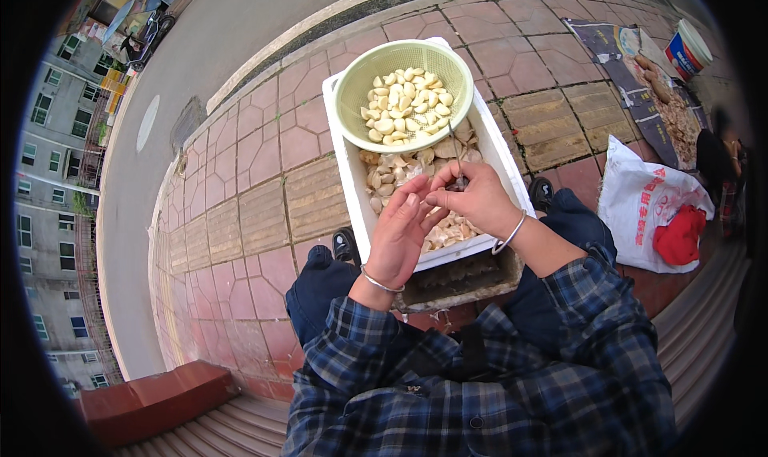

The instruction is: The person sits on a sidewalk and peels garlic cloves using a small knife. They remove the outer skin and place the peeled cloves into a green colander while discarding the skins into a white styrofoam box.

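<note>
My right hand [480,191] grips a thin, dark metal tool [454,142], probably a small knife, its narrow end pointing away from me. Close against it, my left hand [396,232] has curved fingers, and the fingertips of both hands meet. Whatever sits between them is too small and covered to make out. Below the hands is a white foam box [504,148] holding unpeeled garlic cloves [383,179] and loose garlic skins [453,234]. A pale green plastic colander [344,100] rests across the box's far end, with many peeled garlic cloves [403,100] inside.
A worn container [462,283] supports the near end of the box between my legs. To the right lie a white woven sack [627,202], a red cloth [679,236] and a dark printed sheet [651,118] with brown tubers. Beyond stands a white bucket [690,46].
</note>
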The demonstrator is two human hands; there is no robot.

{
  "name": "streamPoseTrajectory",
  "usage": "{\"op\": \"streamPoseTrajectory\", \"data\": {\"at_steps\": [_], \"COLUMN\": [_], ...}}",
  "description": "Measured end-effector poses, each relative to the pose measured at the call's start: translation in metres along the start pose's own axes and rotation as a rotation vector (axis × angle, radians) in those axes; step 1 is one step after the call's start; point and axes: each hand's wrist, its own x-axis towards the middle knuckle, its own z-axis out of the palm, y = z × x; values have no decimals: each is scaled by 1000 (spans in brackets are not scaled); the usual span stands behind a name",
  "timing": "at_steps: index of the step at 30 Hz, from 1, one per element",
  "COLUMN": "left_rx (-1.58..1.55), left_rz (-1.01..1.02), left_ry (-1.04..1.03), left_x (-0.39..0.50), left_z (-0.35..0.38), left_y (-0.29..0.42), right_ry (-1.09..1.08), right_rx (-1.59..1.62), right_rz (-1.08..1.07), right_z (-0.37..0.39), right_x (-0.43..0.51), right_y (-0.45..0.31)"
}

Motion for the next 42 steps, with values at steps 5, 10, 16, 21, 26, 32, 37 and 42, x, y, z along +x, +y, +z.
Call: {"op": "streamPoseTrajectory", "data": {"at_steps": [5, 10, 16, 21, 26, 32, 37, 42], "left_rx": [429, 543, 886, 1001, 813, 829, 769, 640], "left_rz": [124, 277, 477, 592, 502, 500, 471, 425], "left_ry": [118, 208, 177, 145, 123, 128, 128, 135], "left_x": [5, 10, 21, 23, 22, 25, 25, 24], "left_z": [-7, -13, -14, -17, -19, -24, -22, -21], "left_y": [-7, -3, -5, -9, -10, -9, -11, -14], "right_ry": [-38, -83, 6, -65, -97, -65, -11, 5], "right_rx": [179, 113, 31, 269, 300, 216, 168, 190], "right_rz": [204, 195, 244, 310, 333, 298, 277, 261], "right_z": [-5, 3, -3, -11, -12, -7, -2, 2], "right_x": [9, 6, 7, 4, 2, 4, 4, 6], "right_y": [-5, -15, -8, -8, -11, -12, -12, -9]}}
